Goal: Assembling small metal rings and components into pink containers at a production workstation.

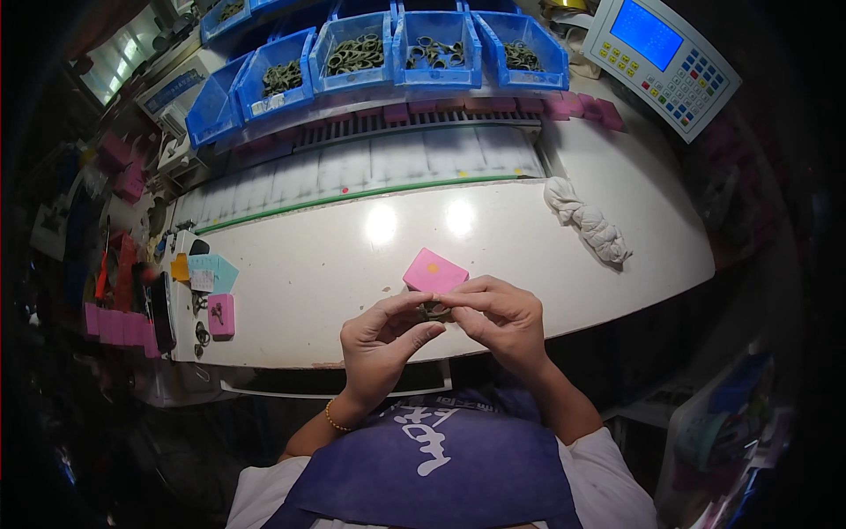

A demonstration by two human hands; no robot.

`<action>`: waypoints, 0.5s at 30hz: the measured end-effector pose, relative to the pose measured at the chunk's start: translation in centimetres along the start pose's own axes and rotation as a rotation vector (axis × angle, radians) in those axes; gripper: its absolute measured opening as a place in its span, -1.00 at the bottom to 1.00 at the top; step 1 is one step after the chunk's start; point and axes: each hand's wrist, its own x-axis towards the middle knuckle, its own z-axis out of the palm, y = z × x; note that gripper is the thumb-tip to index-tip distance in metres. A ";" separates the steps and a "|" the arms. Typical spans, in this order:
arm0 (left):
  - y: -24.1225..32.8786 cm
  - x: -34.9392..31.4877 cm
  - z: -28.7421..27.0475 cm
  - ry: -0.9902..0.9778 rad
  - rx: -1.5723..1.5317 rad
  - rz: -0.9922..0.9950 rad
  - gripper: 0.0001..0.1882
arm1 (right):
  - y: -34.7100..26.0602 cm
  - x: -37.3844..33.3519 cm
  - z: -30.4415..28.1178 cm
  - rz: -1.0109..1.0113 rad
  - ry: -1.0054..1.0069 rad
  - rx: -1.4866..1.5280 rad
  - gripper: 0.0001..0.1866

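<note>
Your left hand (pixel 385 344) and right hand (pixel 500 319) meet in front of you, each with thumb and fingertips pinched on one small, dark green, ring-like piece (pixel 434 310). The piece sits between both sets of fingertips, above the near side of the smooth white counter (pixel 326 282); your fingers cover much of it, so its full shape cannot be told. A strand of yellow beads (pixel 332 414) circles your left wrist, and your purple apron (pixel 432 472) with white lettering lies below both hands.

Just beyond your fingertips is a flat pink block (pixel 436 270) with a yellow spot on top; whether a finger touches it cannot be told. Well to the left of your left hand, a second, smaller pink block (pixel 226 327) carries a dark piece, with a few dark rings (pixel 202 333) beside it.

Farther out, past your right hand and to its right, lies a twisted white cloth (pixel 586 222). Beyond both hands stretches a pale panel (pixel 352 167) with a green edge, and behind it open blue plastic bins (pixel 352 81) hold dark green looped pieces (pixel 355 55). Far to the right stands a white keypad console (pixel 656 75) with a lit blue screen.
</note>
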 end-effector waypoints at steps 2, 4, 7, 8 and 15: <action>-0.1 0.0 -0.1 0.002 -0.008 -0.012 -0.62 | -0.1 0.0 0.0 0.017 -0.008 0.014 -0.78; -0.2 -0.1 -0.2 -0.001 -0.020 -0.029 -0.62 | -0.1 0.0 -0.1 0.034 -0.014 0.026 -0.78; -0.2 -0.1 -0.1 -0.010 -0.045 -0.028 -0.63 | 0.0 -0.1 -0.1 0.062 -0.020 0.073 -0.79; -0.2 -0.1 -0.1 -0.010 -0.045 -0.028 -0.63 | 0.0 -0.1 -0.1 0.083 -0.022 0.105 -0.79; -0.3 -0.1 -0.1 -0.018 -0.109 -0.050 -0.64 | 0.4 -0.2 -0.3 0.106 -0.042 0.185 -0.77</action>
